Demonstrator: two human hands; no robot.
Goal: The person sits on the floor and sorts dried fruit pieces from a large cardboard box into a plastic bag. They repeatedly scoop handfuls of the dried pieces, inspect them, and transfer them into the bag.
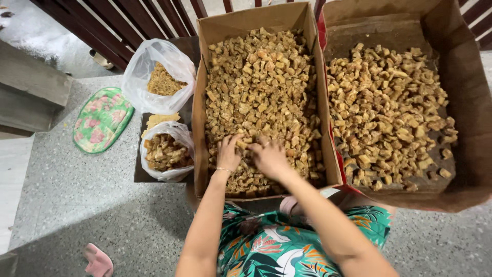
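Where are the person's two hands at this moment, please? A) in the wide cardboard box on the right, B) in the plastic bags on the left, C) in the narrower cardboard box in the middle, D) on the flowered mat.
C: the left hand and right hand both rest among the brown chunks in the middle cardboard box.
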